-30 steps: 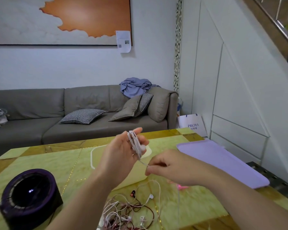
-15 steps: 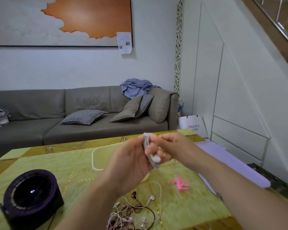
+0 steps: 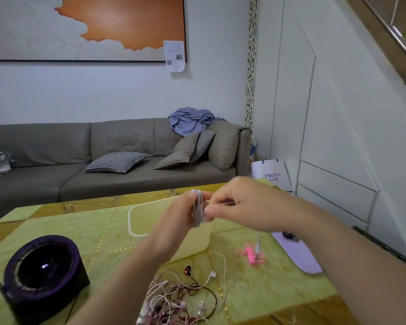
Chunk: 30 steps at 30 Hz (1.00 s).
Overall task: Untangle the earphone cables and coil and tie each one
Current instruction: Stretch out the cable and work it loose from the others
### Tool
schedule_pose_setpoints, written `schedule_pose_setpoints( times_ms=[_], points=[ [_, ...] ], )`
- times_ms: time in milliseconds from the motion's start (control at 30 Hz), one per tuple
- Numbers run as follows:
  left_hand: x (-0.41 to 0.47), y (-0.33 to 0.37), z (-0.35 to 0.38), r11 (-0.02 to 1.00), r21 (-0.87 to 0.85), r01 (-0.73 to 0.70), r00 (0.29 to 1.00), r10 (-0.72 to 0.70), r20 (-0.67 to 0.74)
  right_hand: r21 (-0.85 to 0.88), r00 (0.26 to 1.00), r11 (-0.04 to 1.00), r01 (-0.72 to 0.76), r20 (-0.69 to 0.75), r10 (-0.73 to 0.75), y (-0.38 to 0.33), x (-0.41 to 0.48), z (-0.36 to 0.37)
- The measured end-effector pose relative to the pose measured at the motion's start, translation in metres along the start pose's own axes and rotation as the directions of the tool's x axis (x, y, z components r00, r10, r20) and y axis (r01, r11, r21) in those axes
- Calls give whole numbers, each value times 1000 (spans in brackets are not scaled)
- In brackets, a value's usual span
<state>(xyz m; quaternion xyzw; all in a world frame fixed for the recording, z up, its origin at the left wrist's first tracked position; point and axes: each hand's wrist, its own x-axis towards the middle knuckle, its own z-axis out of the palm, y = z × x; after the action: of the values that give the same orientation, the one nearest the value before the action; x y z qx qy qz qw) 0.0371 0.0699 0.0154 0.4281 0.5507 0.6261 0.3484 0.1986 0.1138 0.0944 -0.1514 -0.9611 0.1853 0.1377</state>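
Above the yellow-green marbled table (image 3: 56, 231), a white coiled earphone cable bundle (image 3: 198, 207) is pinched upright in the left hand (image 3: 174, 221). Beside it, the right hand (image 3: 242, 205) nips its edge, fingers together. Below lies a tangled heap of white and dark-red earphone wires (image 3: 181, 299); a pink plastic clip (image 3: 251, 254) sits nearer the right arm.
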Motion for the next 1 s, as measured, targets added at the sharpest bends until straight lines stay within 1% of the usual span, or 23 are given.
schedule_pose_setpoints(
  times_ms=[67,133,200,233,300,367,400,433,500,533,600,667,767,833,933,1000],
  points=[
    [-1,-8,3,996,41,75,993,-78,88,14,997,1000,2,-80,-1,3,6,-9],
    [-7,-3,11,998,29,62,979,-66,193,34,987,999,-5,-160,10,10,13,-12],
    [-18,9,17,998,-60,32,956,-14,292,126,970,992,-9,-238,39,19,19,-9],
    [-27,15,19,989,-145,19,946,29,322,210,960,978,-10,-272,69,24,19,-7],
    [-37,27,22,929,-371,24,948,97,303,375,942,927,-24,-302,147,32,18,4],
    [-40,36,23,806,-591,29,970,119,210,477,936,878,-44,-288,203,36,16,23],
    [-38,38,22,744,-669,14,982,117,150,485,939,873,-53,-273,209,36,14,32],
    [-37,39,20,697,-717,-8,990,108,94,452,946,890,-60,-258,195,35,13,41],
    [-34,36,17,664,-745,-63,996,93,-1,291,964,954,-71,-226,141,31,12,49],
    [-32,34,16,666,-740,-93,995,90,-44,212,972,974,-78,-202,122,28,11,49],
    [-30,29,14,675,-727,-122,992,76,-96,125,984,987,-96,-135,113,24,10,47],
    [-27,27,14,690,-711,-131,991,64,-121,32,987,994,-100,-123,103,20,8,45],
    [-27,26,18,723,-676,-142,988,59,-145,-110,979,990,-94,-193,71,15,7,45],
    [-27,24,24,769,-621,-152,985,64,-161,-204,966,977,-67,-257,12,9,4,45],
    [-29,22,30,818,-549,-172,980,83,-183,-232,937,973,1,-339,-82,5,2,45],
    [-29,20,32,816,-550,-176,980,91,-179,-223,919,975,-3,-385,-85,9,3,47]
  ],
)
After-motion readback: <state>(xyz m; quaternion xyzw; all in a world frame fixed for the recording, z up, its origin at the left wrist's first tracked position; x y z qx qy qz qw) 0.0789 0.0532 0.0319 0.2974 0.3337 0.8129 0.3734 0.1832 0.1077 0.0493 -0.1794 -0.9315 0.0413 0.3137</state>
